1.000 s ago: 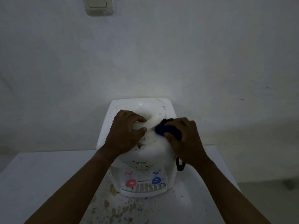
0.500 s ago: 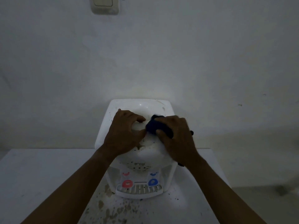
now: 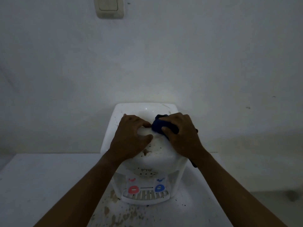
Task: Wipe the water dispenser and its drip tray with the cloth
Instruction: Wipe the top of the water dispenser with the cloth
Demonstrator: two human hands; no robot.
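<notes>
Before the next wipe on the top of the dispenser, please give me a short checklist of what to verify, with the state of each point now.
1. Right hand grips the blue cloth: ok.
2. Cloth touches the top of the water dispenser: ok.
3. Left hand steadies the dispenser: ok.
4. Top is clean: not ok, dark specks and a brown stain remain near the front.
5. Drip tray is clean: not ok, specks on the grille.
6. Cloth is damp enough: cannot tell.
</notes>
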